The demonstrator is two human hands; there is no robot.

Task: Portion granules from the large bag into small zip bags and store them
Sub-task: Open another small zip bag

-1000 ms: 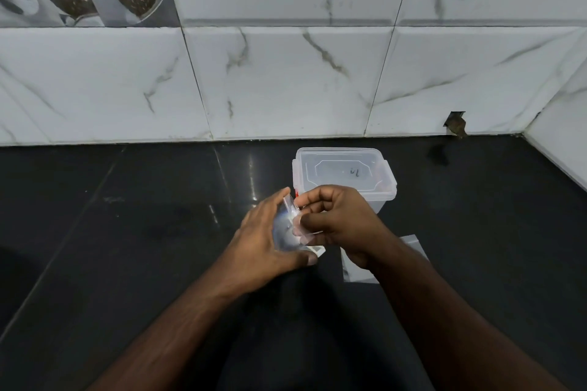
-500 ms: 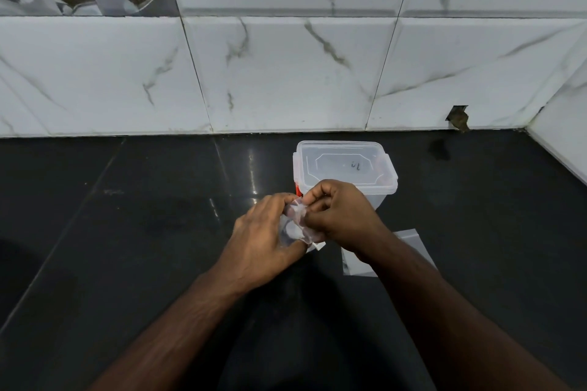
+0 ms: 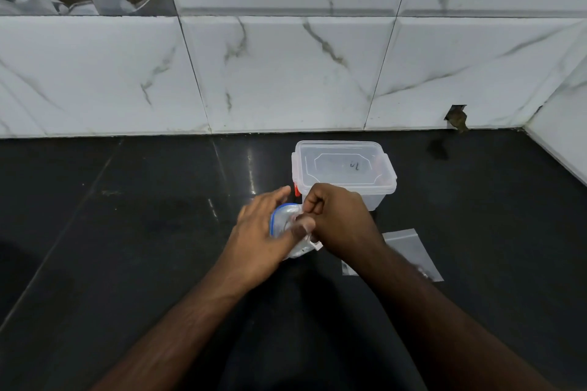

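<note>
— The fingers (image 3: 305,227) of both hands are pinched on that small clear plastic bag with the blue edge (image 3: 281,220). See? The left hand (image 3: 263,238) wraps round it, thumb on top. The right hand (image 3: 336,219) is curled tight and nips its top.

— What step is that?

— I think they are working the bag's mouth, opening it or zipping it. I can't tell which. Next it needs a firm pinch along the top.

— How does the bag look?

— Crumpled and see-through. I can't see any granules in it. It is held just above the shiny black counter (image 3: 127,232), right in front of the clear plastic box with a snap lid (image 3: 344,168). A flat clear zip bag (image 3: 409,251) lies beside the right arm.
</note>
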